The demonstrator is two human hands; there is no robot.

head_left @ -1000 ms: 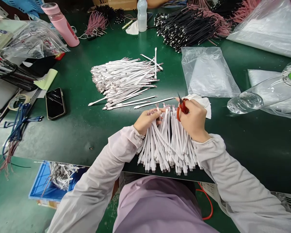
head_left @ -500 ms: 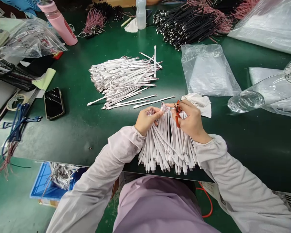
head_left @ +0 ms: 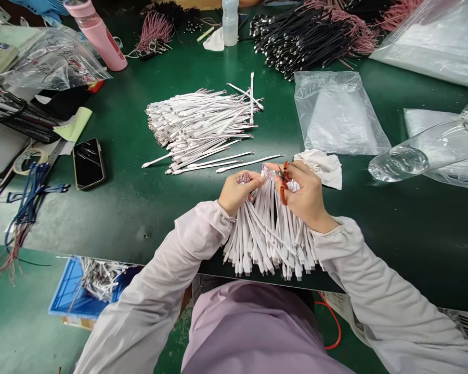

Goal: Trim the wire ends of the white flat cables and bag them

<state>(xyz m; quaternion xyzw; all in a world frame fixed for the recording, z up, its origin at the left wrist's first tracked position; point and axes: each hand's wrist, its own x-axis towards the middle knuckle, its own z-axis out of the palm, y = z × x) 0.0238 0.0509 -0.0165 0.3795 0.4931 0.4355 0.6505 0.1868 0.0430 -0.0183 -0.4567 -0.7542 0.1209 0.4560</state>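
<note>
Scissors (head_left: 283, 196) have come in toward my left grip (head_left: 237, 193) over the last second, carried by my right grip (head_left: 306, 196). On my feed, the right is curled around their red handles; the left is pinched on white cables (head_left: 263, 228) near the wire ends. These fan toward the desk's (head_left: 148, 218) near edge; a pile (head_left: 198, 124) lies beyond.
</note>
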